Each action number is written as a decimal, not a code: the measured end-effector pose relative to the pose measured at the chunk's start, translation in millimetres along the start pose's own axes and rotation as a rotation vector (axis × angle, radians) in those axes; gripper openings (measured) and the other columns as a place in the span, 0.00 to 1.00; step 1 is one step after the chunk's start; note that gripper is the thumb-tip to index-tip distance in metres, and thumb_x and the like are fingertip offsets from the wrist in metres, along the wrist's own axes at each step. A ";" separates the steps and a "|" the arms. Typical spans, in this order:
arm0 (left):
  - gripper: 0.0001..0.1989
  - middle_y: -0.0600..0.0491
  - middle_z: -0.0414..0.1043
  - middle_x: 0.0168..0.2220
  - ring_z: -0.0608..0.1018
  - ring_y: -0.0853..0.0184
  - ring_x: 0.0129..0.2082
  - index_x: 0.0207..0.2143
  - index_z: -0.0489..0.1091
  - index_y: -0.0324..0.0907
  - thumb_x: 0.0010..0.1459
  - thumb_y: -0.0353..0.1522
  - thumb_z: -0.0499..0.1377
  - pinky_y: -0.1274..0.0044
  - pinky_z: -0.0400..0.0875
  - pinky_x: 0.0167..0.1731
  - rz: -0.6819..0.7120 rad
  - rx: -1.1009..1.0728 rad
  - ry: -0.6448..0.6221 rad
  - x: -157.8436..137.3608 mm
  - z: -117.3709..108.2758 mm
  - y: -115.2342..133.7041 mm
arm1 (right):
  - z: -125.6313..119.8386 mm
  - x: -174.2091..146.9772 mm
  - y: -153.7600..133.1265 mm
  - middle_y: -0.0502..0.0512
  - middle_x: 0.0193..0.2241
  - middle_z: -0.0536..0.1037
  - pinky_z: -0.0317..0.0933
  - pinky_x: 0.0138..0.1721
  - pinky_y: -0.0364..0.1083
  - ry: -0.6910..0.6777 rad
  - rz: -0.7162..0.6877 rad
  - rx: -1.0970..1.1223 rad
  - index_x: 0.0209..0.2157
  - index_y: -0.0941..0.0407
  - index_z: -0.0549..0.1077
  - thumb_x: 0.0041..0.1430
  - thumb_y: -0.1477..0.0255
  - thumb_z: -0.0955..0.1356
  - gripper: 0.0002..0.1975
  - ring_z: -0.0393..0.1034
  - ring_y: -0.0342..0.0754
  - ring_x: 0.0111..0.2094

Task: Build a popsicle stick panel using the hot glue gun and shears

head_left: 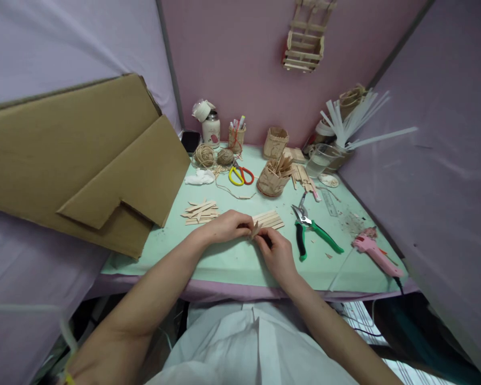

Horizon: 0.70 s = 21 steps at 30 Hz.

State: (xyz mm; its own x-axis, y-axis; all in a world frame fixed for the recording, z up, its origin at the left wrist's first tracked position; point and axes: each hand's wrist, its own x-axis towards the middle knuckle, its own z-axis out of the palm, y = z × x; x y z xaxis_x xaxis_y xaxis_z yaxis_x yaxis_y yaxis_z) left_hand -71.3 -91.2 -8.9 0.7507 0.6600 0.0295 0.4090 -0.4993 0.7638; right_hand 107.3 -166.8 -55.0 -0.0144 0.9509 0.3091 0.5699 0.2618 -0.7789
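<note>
Both my hands meet near the front middle of the table, fingers pinched around a few small pointed wooden sticks (255, 229). My left hand (231, 226) is closed on their left side, and my right hand (276, 249) grips them from the right. Just behind my fingers lies a flat row of wooden sticks (269, 219). To the left of my left hand is a loose pile of cut wooden sticks (201, 212). Green-handled pruning shears (304, 220) lie with blades apart, to the right of my right hand.
A pink glue gun (379, 256) rests at the right edge. Behind my hands stand a stick-filled wooden holder (273, 179), scissors (241, 175) and twine balls (204, 155). A clear cup (322, 159) stands back right. A large cardboard sheet (84, 155) leans on the left.
</note>
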 end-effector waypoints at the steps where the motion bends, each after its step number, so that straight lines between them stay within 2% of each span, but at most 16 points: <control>1: 0.07 0.54 0.76 0.31 0.73 0.70 0.32 0.33 0.75 0.39 0.56 0.28 0.56 0.81 0.64 0.34 -0.006 -0.006 0.000 -0.2 -0.3 0.1 | 0.1 -0.1 0.1 0.52 0.29 0.77 0.62 0.34 0.46 0.001 -0.001 0.004 0.32 0.54 0.74 0.59 0.71 0.66 0.04 0.70 0.49 0.31; 5: 0.07 0.54 0.76 0.32 0.74 0.69 0.33 0.35 0.75 0.39 0.56 0.29 0.57 0.80 0.65 0.35 -0.027 -0.075 0.023 -1.1 -2.6 1.5 | -0.3 -0.5 -1.5 0.52 0.30 0.78 0.63 0.35 0.46 0.014 0.000 0.019 0.33 0.54 0.74 0.58 0.71 0.67 0.03 0.70 0.49 0.31; 11: 0.08 0.54 0.77 0.34 0.75 0.69 0.36 0.35 0.74 0.40 0.56 0.28 0.56 0.78 0.67 0.38 0.028 -0.160 0.096 -0.9 -3.6 3.2 | -2.0 0.9 -8.2 0.54 0.32 0.77 0.63 0.37 0.46 0.067 -0.015 0.045 0.35 0.55 0.74 0.60 0.71 0.66 0.05 0.70 0.49 0.34; 21: 0.07 0.56 0.76 0.31 0.74 0.70 0.33 0.32 0.74 0.40 0.56 0.27 0.56 0.80 0.66 0.36 0.069 -0.106 0.110 1.1 0.8 -2.0 | 1.2 3.0 -5.9 0.52 0.30 0.76 0.62 0.37 0.46 0.082 -0.041 0.051 0.32 0.54 0.73 0.61 0.72 0.64 0.06 0.70 0.48 0.33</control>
State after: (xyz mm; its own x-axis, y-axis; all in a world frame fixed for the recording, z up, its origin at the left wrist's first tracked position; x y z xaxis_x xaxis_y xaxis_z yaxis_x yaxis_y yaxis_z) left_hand -70.8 -89.9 -11.0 0.7112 0.6867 0.1507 0.2966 -0.4874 0.8213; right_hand 102.9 -165.3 -50.2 0.0319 0.9231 0.3832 0.5281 0.3100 -0.7906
